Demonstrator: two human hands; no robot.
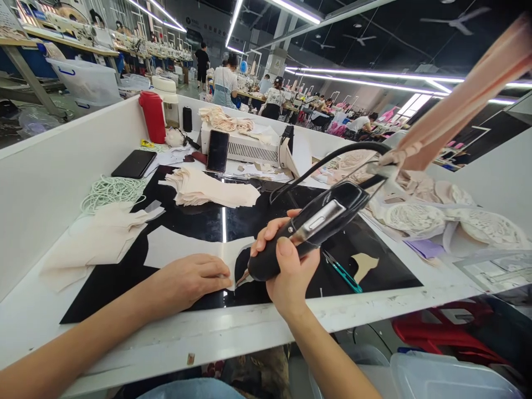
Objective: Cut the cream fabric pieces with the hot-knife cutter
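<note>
My right hand [291, 266] is wrapped round a black corded handheld cutter [326, 216], its thumb on top. The tool slants down to the left, and its tip is at the near right edge of a pale cream fabric piece [178, 246]. My left hand [189, 280] has its fingers gathered at that same edge, just left of the tip, gripping the fabric against the glossy black board [112, 293]. A peach fabric strap [453, 105] is tied near the cutter's rear end. Right of my right hand lie teal-handled thread snips [343, 271] and a small beige scrap [366, 266].
Behind the fabric lies a stack of cream pieces [211, 188]. More folded fabric [95, 238] and pale green cord [112, 194] are at left. A white vented box [253, 149], phone [218, 151] and red cup [152, 116] stand behind. Lace bra cups [415, 216] pile up at right.
</note>
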